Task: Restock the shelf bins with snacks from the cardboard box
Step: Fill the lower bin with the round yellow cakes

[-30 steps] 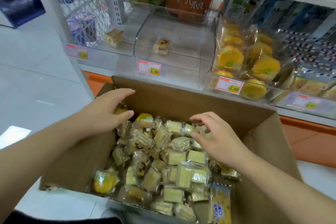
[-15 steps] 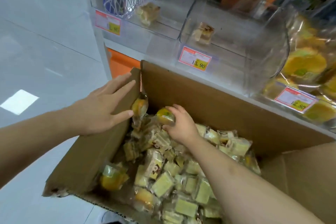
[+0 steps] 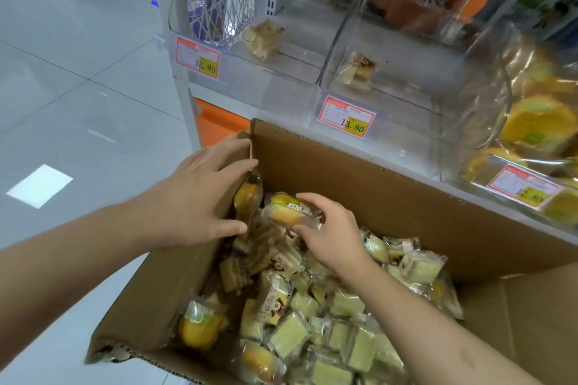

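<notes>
Head view:
Left hand [image 3: 200, 194]: fingers straight, pressing the cardboard box [image 3: 391, 194] left wall near its far corner
Right hand [image 3: 331, 234]: grip curled round a yellow wrapped cake [image 3: 286, 211] above the heap, just beside the left wall
Shelf bins [image 3: 384, 50]: above the box's far edge; one snack each

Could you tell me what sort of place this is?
Most likely a shop aisle: clear shelf bins with price tags, packaged goods behind, and a cardboard box of wrapped snacks for restocking.

Bright even indoor light; ceiling-lamp glare patch on floor [image 3: 39, 186], motion blur on right-edge bins [image 3: 531, 122], wide-angle bending at edges.
</notes>
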Demonstrator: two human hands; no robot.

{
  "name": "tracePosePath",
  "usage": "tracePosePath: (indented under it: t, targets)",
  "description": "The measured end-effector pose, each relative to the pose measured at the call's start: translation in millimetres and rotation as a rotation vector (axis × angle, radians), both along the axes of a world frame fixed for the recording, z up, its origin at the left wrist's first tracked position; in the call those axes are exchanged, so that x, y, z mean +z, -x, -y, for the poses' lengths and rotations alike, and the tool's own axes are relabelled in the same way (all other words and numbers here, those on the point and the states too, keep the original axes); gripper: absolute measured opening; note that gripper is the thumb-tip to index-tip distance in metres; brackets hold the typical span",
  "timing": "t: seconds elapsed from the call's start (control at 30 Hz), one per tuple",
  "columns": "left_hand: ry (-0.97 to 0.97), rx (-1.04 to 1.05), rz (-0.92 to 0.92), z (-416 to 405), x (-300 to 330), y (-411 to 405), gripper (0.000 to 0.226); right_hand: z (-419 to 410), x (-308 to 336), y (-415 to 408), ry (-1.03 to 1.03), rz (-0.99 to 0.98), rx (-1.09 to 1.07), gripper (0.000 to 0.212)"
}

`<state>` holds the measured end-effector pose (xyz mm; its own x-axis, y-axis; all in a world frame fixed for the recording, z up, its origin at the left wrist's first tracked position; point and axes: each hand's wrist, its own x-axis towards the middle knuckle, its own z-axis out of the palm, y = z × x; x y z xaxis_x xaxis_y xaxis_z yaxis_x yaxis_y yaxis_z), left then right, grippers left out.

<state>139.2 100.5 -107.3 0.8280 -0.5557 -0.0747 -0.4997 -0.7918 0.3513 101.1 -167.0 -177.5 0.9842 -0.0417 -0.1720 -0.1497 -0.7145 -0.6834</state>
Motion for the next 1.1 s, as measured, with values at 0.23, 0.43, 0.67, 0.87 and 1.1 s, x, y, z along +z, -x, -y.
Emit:
tracePosePath:
  t: [0.23,0.43,0.67,0.87,1.1]
  targets:
    - [0.132,-0.109,-0.045,10,28,10,0.087,-24,74,29,-0.285,0.099,0.162,0.064]
    - [0.227,0.088,0.012,-31,51,-3,0.064,-29,54,3,-0.638,-0.015,-0.024,0.034]
    - [0.261,0.254,0.068,-51,50,-17,0.062,-75,-60,-64,-0.231,-0.136,0.088,0.094]
    - [0.265,0.287,0.068,-48,47,-25,0.061,-93,-95,-84,-0.21,-0.137,-0.019,0.096]
    - [0.273,0.282,0.064,-34,58,-22,0.059,-64,-52,-42,-0.471,-0.117,0.035,0.08]
